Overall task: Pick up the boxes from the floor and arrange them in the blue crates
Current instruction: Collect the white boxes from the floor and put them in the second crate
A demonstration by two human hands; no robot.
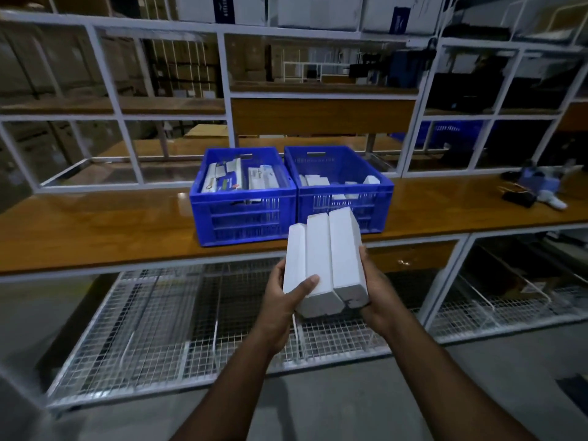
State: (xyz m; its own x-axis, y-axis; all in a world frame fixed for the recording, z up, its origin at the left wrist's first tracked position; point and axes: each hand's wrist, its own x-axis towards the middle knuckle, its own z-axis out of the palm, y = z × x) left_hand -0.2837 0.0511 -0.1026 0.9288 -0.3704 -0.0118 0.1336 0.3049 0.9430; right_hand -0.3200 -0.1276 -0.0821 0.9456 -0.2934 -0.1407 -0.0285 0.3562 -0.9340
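1. Three long white rectangular cardboard boxes (324, 262) are held side by side as a bundle, in the air in front of the shelving, below and just ahead of the front edge of the glossy brown wooden surface (95, 230).
2. The left hand (283, 300) has its grip closed around the left side of the bundle: the thumb lies across the face of the middle box and the fingers curl behind the leftmost one.
3. The right hand (377, 294) supports the bundle from the right and underneath; its grip wraps the rightmost box, with fingertips showing along that box's right edge.
4. Two blue perforated plastic crates stand touching each other on the surface, directly beyond the held boxes.
5. The left blue crate (243, 198) holds several printed cartons standing on edge, filling much of it.
6. The right blue crate (345, 186) holds a few small white boxes lying low inside.
7. A white metal shelving frame (222, 68) rises behind the crates, with blurred cartons on its upper levels.
8. A white wire mesh shelf (159, 329) runs under the surface, close to the grey concrete floor (350, 402).
9. A small cluster of dark and pale objects (537, 189) lies at the right end of the surface; too blurred to tell what they are.
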